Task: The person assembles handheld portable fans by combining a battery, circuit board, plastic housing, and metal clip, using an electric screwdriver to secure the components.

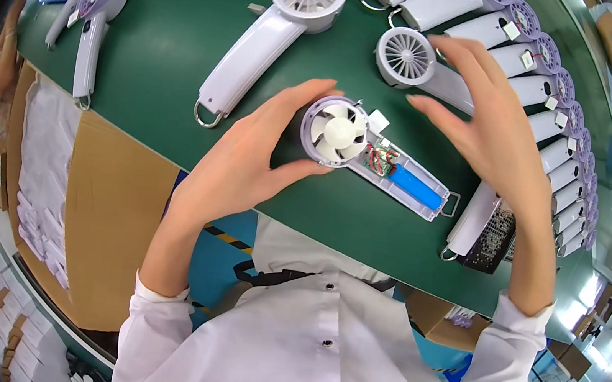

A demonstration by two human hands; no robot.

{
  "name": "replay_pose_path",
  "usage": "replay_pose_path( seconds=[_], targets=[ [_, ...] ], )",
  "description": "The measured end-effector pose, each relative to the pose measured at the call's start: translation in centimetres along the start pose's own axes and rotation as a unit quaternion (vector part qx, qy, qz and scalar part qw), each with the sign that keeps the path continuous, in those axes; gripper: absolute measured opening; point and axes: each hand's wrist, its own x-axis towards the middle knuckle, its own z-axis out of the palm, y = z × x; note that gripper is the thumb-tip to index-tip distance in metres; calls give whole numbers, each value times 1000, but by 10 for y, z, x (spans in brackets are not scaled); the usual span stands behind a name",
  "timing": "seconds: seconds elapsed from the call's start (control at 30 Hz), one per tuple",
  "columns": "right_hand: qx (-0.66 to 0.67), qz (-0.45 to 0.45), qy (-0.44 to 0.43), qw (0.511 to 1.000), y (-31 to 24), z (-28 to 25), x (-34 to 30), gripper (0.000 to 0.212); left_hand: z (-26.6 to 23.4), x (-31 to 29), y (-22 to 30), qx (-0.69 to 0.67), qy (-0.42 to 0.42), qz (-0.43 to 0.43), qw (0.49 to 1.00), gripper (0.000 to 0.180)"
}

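Observation:
My left hand (246, 148) curls round the fan head of an opened handheld fan (340, 132), fingers and thumb at opposite sides of its rim. White blades show in the purple-white ring. Its open handle holds a blue battery (415, 186) and a small circuit board (381, 158) with red and green wires. My right hand (486, 118) is open over a white fan cover (444, 84) with a round grille. Its index fingertip is by the grille's edge and the thumb lies apart below. The hand hides part of the cover's handle.
Another whole-looking white handheld fan (254, 57) lies at upper left, with an open fan piece (90, 47) farther left. Several fan halves (489, 30) line the far and right side of the green table (163, 41). A black component tray (491, 239) and cardboard flap (113, 220) are near.

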Motion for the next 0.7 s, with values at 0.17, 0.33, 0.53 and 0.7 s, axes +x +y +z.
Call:
replay_pose_path(
  seconds=[0.17, 0.33, 0.53, 0.7],
  targets=[
    [6, -13, -44, 999, 2, 12, 24, 53, -3, 0, 3, -26, -11, 4, 1000, 76],
    [46, 42, -14, 998, -31, -33, 31, 64, -2, -2, -6, -17, 4, 40, 999, 76],
    [81, 62, -118, 988, -71, -45, 15, 80, -10, 9, -17, -10, -31, 95, 995, 75],
    [11, 40, -108, 993, -92, -25, 10, 78, -6, 16, -30, 14, -29, 127, 991, 64]
  ],
)
